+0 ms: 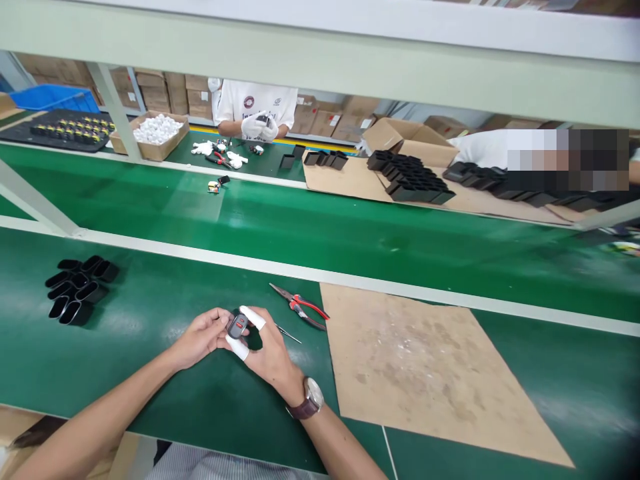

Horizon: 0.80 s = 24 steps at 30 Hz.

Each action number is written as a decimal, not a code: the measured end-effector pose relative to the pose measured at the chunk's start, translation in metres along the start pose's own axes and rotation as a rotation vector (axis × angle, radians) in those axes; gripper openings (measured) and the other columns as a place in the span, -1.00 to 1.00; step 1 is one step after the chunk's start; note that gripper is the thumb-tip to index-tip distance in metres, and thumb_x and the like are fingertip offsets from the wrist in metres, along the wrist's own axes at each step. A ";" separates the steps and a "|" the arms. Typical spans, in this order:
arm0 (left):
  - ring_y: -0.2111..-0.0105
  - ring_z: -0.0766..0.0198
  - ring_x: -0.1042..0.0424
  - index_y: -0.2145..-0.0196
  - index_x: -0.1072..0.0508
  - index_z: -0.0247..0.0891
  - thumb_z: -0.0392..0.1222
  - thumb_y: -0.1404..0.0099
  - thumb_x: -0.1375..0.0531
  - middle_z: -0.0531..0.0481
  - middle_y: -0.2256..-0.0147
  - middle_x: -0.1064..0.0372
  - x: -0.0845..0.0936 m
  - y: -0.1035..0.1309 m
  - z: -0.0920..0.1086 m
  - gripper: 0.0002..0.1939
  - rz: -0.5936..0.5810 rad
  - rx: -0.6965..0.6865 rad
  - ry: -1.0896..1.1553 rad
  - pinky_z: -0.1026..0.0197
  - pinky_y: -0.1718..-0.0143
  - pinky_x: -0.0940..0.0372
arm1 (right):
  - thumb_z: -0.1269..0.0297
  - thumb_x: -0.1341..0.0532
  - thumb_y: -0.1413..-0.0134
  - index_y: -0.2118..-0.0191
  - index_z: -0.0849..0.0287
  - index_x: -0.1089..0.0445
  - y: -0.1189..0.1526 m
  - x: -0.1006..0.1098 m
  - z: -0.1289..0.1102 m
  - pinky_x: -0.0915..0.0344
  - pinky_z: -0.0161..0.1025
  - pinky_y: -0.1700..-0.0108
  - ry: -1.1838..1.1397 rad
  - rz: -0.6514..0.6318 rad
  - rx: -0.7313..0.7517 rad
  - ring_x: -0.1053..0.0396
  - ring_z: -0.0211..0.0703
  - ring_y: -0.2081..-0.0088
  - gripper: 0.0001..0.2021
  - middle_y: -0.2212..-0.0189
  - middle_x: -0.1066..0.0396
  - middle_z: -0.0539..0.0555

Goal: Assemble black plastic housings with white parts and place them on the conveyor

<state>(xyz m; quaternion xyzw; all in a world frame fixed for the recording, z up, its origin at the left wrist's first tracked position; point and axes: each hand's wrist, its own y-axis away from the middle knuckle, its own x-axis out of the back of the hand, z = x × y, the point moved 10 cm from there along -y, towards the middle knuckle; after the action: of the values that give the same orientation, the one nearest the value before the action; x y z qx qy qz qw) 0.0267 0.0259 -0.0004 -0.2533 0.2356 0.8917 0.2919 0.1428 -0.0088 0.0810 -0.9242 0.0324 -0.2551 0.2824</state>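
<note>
A small black oval device (237, 325) with red-lined slots in its end face is held between my two hands above the green bench. My left hand (207, 337) pinches its left side with thumb and fingers. White finger covers show on the thumb and index finger of my right hand (267, 350), which grips the end of the device from the right. Just beyond my right hand lie tweezers (289, 333), partly hidden behind it, and long-nose pliers (300, 305) with red and black handles.
Several black oval sleeves (80, 287) stand at the left. A stained cardboard sheet (400, 367) covers the bench at right. Beyond a pale rail runs a green conveyor (320, 220) carrying a small part (215, 187). Across it, a gloved co-worker (257, 110) handles a black piece.
</note>
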 end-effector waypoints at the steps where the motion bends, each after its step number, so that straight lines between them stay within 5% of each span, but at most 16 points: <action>1: 0.17 0.01 -0.67 0.14 -0.45 -0.30 0.11 -0.40 -0.35 -0.22 0.15 -0.63 0.000 0.000 -0.001 -0.61 -0.001 0.002 -0.004 0.02 0.04 -0.51 | 0.39 -0.33 -0.26 -0.35 0.03 -0.18 0.000 0.000 0.000 -0.51 0.02 -0.10 0.007 0.001 0.005 -0.45 0.04 -0.09 -0.40 -0.08 -0.40 0.20; 16: 0.22 0.12 -0.64 0.17 -0.44 -0.30 0.16 -0.40 -0.34 -0.20 0.22 -0.61 0.004 -0.005 -0.005 -0.58 0.032 0.024 -0.088 0.15 0.17 -0.51 | 0.33 -0.37 -0.22 -0.33 0.01 -0.20 0.000 -0.002 0.015 -0.54 -0.02 -0.04 -0.024 -0.028 -0.064 -0.49 0.00 -0.02 -0.39 -0.01 -0.42 0.16; 20: 0.24 0.18 -0.60 0.12 -0.45 -0.23 0.10 -0.40 -0.35 -0.08 0.22 -0.57 0.018 -0.003 0.022 -0.64 0.153 -0.188 -0.282 0.13 0.14 -0.50 | 0.31 -0.34 -0.28 -0.34 0.01 -0.17 0.000 -0.003 0.019 -0.50 0.07 -0.15 -0.006 -0.075 -0.067 -0.44 0.05 -0.15 -0.41 -0.12 -0.41 0.20; 24: 0.14 0.18 -0.55 -0.01 -0.50 -0.16 -0.12 -0.27 -0.46 -0.08 0.07 -0.56 0.030 0.015 0.061 -0.61 0.361 -0.489 -0.744 0.13 -0.03 -0.42 | 0.23 -0.38 -0.26 -0.37 0.04 -0.13 0.004 -0.005 0.026 -0.43 0.15 -0.26 -0.010 -0.140 -0.109 -0.36 0.09 -0.25 -0.34 -0.22 -0.34 0.25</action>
<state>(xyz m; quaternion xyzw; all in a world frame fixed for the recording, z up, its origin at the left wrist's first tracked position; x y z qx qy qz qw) -0.0231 0.0617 0.0323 0.0668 -0.0611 0.9875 0.1290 0.1520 0.0020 0.0581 -0.9394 -0.0197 -0.2676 0.2133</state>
